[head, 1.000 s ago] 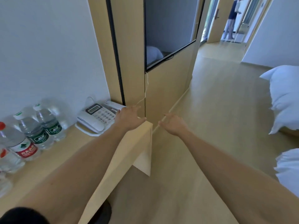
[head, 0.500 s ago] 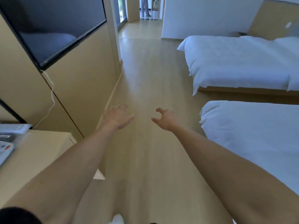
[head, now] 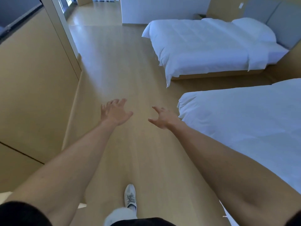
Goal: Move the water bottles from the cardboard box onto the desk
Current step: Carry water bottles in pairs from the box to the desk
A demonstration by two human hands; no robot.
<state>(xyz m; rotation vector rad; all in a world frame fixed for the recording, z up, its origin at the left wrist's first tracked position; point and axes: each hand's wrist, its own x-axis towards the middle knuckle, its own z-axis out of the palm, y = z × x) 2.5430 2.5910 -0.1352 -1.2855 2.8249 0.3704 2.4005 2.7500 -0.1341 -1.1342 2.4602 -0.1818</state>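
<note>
Both arms stretch forward over the wooden floor [head: 123, 66]. My left hand [head: 114, 111] is empty, its fingers spread. My right hand [head: 162, 118] is also empty, fingers apart and slightly curled. No water bottles, cardboard box or desk top show in the head view at this moment. The two hands hang about a hand's width apart, touching nothing.
A wooden wall panel [head: 32, 79] with a dark screen [head: 14, 12] runs along the left. Two white beds stand on the right, one near [head: 244, 128] and one farther [head: 203, 44]. My white shoe [head: 130, 196] steps on the floor below. A corridor opens at the top.
The view has swung right, away from the desk with its bottles and telephone, toward the beds. Both hands stayed empty and out in front. A foot has come into view.
</note>
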